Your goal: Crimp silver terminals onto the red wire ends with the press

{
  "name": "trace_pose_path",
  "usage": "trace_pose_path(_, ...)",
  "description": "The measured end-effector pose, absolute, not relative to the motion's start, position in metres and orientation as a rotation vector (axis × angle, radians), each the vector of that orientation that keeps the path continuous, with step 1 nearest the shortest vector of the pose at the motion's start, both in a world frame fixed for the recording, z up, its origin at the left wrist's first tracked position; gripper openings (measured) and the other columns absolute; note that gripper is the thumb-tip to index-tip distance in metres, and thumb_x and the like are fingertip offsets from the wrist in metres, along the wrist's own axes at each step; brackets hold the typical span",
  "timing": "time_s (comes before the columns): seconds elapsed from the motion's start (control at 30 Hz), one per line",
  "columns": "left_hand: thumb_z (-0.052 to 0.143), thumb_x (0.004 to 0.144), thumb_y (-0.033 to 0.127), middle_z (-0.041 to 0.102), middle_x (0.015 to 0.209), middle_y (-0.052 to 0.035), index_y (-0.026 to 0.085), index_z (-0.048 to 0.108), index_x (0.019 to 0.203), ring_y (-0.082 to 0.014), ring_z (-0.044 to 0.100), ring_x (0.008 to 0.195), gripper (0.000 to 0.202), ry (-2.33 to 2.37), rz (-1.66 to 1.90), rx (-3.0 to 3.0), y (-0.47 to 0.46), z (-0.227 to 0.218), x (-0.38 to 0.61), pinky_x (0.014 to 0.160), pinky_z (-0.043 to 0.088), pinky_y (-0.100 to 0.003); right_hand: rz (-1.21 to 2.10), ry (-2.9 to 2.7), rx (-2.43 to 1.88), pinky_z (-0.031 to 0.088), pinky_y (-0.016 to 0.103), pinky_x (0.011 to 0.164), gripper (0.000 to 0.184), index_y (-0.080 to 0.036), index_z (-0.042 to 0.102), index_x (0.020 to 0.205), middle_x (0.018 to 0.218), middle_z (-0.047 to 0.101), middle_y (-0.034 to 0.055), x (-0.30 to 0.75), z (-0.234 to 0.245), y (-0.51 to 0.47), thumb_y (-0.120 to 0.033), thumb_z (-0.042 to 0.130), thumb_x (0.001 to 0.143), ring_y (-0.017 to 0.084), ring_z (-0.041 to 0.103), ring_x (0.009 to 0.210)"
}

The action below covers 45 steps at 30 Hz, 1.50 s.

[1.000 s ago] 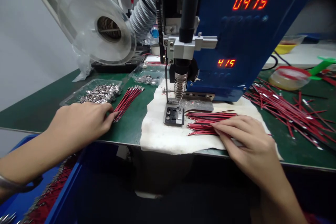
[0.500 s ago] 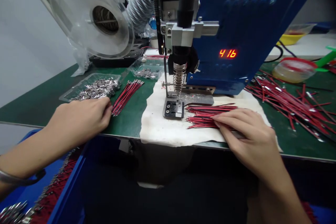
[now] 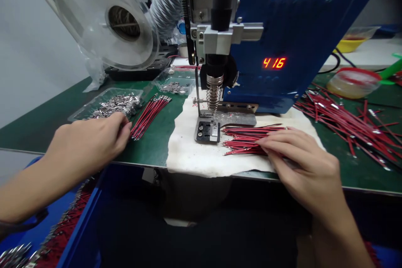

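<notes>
My left hand (image 3: 94,136) is closed at the front of a clear tray of small metal connectors (image 3: 117,105); its fingertips are hidden, so what they hold does not show. Just right of it lies a bundle of red and black wires (image 3: 150,116) with metal ends. My right hand (image 3: 300,157) rests on a white cloth (image 3: 194,161), its thumb and fingers closed on the right part of a second bundle of red and black wires (image 3: 241,142). The bare wire tips point left towards a small black fixture (image 3: 207,130) under the machine's spring-wrapped tip (image 3: 214,92).
A blue machine (image 3: 270,16) with red digits stands behind the cloth. A large clear reel (image 3: 106,21) is at back left. Loose red wires (image 3: 348,117) lie on the right, near a round tub (image 3: 353,83). A blue bin (image 3: 84,222) sits below the table's left edge.
My left hand has moved slightly left and towards me, away from the nearby wire bundle. My right hand has shifted a little to the right along the wires.
</notes>
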State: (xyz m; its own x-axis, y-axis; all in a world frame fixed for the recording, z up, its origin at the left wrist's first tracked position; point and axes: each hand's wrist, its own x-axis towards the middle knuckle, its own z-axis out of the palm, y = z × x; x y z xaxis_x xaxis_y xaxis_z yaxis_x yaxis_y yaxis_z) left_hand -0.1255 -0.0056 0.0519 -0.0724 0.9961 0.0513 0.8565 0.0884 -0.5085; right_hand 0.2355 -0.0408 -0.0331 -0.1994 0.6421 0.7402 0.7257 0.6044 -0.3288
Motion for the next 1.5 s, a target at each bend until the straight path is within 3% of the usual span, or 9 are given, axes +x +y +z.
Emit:
trace_pose_path(0.23, 0.027, 0.091, 0.048, 0.072, 0.087, -0.0069, 0.024, 0.053, 0.085, -0.034, 0.069, 0.079, 0.036, -2.045, 0.538, -1.85, -0.006, 0.049, -0.126, 0.053, 0.031, -0.032, -0.122, -1.931, -1.113, 0.049, 0.046, 0.088, 0.018, -0.024, 0.069, 0.095, 0.096, 0.071, 0.0038, 0.234, -0.03, -0.041, -0.009, 0.067, 0.085, 0.022, 0.064, 0.092)
trace_pose_path(0.53, 0.021, 0.091, 0.046, 0.068, 0.089, -0.0134, 0.017, 0.064, 0.103, -0.0298, 0.061, 0.076, 0.053, -2.108, 0.162, -1.656, 0.021, 0.072, -0.155, 0.059, 0.032, -0.03, -0.134, -1.931, -1.125, 0.049, 0.045, 0.087, 0.015, -0.022, 0.069, 0.095, 0.096, 0.071, 0.0045, 0.235, -0.031, -0.042, -0.011, 0.067, 0.086, 0.022, 0.063, 0.092)
trace_pose_path(0.77, 0.045, 0.083, 0.061, 0.062, 0.074, -0.0038, 0.024, 0.067, 0.105, -0.0233, 0.054, 0.07, 0.048, -2.184, 0.036, -1.864, 0.055, 0.073, -0.195, 0.058, 0.03, -0.025, -0.137, -1.935, -1.155, 0.049, 0.045, 0.087, 0.016, -0.023, 0.069, 0.096, 0.096, 0.07, 0.0038, 0.236, -0.032, -0.041, -0.01, 0.066, 0.086, 0.022, 0.063, 0.092)
trace_pose_path(0.9, 0.05, 0.083, 0.059, 0.061, 0.067, -0.0002, 0.025, 0.068, 0.104, -0.0207, 0.054, 0.069, 0.045, -2.215, -0.033, -1.96, 0.068, 0.067, -0.196, 0.061, 0.032, -0.023, -0.147, -1.931, -1.16, 0.049, 0.045, 0.087, 0.017, -0.023, 0.069, 0.097, 0.097, 0.07, 0.0041, 0.235, -0.033, -0.04, -0.011, 0.067, 0.086, 0.022, 0.063, 0.092)
trace_pose_path(1.03, 0.042, 0.086, 0.056, 0.063, 0.073, -0.0032, 0.021, 0.068, 0.112, -0.022, 0.055, 0.07, 0.051, -2.258, -0.102, -1.959, 0.08, 0.06, -0.195, 0.066, 0.037, -0.026, -0.137, -1.924, -1.162, 0.049, 0.045, 0.089, 0.018, -0.023, 0.07, 0.097, 0.097, 0.07, 0.0039, 0.234, -0.034, -0.04, -0.01, 0.067, 0.085, 0.021, 0.064, 0.092)
trace_pose_path(1.33, 0.046, 0.076, 0.062, 0.068, 0.087, -0.0045, 0.022, 0.072, 0.106, -0.0221, 0.059, 0.075, 0.057, -2.276, -0.245, -2.051, 0.093, 0.046, -0.207, 0.073, 0.042, -0.03, -0.171, -1.916, -1.159, 0.05, 0.047, 0.091, 0.02, -0.021, 0.071, 0.098, 0.097, 0.07, 0.005, 0.234, -0.036, -0.037, -0.008, 0.07, 0.082, 0.022, 0.064, 0.092)
trace_pose_path(1.5, 0.049, 0.074, 0.062, 0.066, 0.08, -0.0038, 0.021, 0.073, 0.104, -0.0212, 0.058, 0.071, 0.056, -2.298, -0.253, -2.069, 0.093, 0.045, -0.208, 0.072, 0.042, -0.029, -0.186, -1.911, -1.194, 0.049, 0.047, 0.096, 0.022, -0.021, 0.071, 0.101, 0.1, 0.07, 0.0049, 0.235, -0.039, -0.038, -0.009, 0.07, 0.082, 0.022, 0.064, 0.094)
